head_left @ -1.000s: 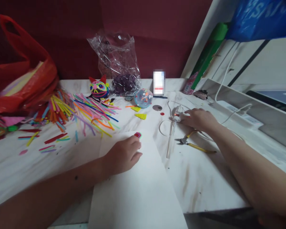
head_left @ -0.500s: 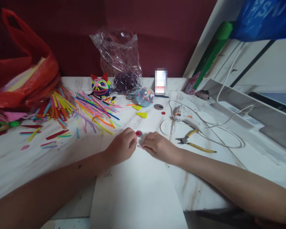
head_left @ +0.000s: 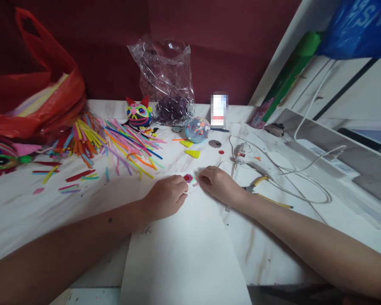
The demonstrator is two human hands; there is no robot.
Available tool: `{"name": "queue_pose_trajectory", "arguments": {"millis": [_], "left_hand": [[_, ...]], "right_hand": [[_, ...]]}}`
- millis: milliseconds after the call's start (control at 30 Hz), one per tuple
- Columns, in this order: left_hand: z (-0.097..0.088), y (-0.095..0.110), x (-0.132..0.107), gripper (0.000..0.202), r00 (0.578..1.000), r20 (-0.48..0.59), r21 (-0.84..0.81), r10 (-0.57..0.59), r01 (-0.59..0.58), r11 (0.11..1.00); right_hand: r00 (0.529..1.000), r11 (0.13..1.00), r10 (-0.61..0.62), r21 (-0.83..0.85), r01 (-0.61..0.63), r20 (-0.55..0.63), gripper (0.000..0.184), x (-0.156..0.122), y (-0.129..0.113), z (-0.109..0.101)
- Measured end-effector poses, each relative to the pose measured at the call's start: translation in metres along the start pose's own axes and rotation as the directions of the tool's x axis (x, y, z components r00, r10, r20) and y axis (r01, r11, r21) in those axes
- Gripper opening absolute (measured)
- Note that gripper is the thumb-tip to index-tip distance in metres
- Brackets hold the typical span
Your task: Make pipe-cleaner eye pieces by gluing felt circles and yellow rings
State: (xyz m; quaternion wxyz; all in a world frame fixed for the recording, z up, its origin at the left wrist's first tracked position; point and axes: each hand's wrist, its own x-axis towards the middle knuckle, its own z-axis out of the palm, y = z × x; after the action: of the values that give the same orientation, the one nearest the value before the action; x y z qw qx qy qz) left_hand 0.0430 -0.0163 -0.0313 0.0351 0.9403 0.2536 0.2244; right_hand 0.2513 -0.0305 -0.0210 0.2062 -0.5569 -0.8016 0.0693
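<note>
My left hand rests on the white paper with its fingers curled closed; what they hold, if anything, is hidden. Touching or just beyond its fingertips is a small coiled piece in red, pink and green. My right hand is also closed, its thumb and fingers pinched together. A short pale pink strip shows at those fingertips, beside the coil. Yellow-handled cutting pliers lie just beyond my right wrist, which partly covers them.
Colourful fuzzy sticks and cut pieces spread to the left, near a red plastic bag. Behind stand a cat-faced ball, a clear bag, a clear dome and a phone. White cables loop at right.
My right hand has shifted slightly away from me and to the right, the pale strip moving with it. My left hand has turned a little, still beside the coil. The whole view has shifted slightly.
</note>
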Motion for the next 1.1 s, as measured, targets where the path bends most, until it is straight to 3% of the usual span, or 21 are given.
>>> {"name": "queue_pose_trajectory", "arguments": {"millis": [167,333,933,1100], "left_hand": [[0.001,0.0,0.0,0.012,0.999,0.029,0.042,0.03,-0.031,0.999],[-0.001,0.002,0.001,0.014,0.998,0.046,0.056,0.052,-0.055,0.997],[-0.002,0.002,0.001,0.014,0.996,0.04,0.065,0.084,-0.087,0.994],[-0.002,0.001,0.0,0.013,0.995,0.046,0.074,0.083,-0.086,0.994]], "right_hand": [[0.999,1.0,-0.029,-0.008,0.029,-0.013,0.021,0.0,-0.004,0.0],[0.998,0.999,-0.011,-0.037,0.009,-0.064,0.016,-0.003,-0.004,0.006],[0.997,0.994,0.003,-0.109,-0.012,-0.075,0.018,0.003,-0.008,0.01],[0.997,0.999,0.022,-0.024,-0.024,-0.08,0.008,0.005,-0.008,0.009]]}}
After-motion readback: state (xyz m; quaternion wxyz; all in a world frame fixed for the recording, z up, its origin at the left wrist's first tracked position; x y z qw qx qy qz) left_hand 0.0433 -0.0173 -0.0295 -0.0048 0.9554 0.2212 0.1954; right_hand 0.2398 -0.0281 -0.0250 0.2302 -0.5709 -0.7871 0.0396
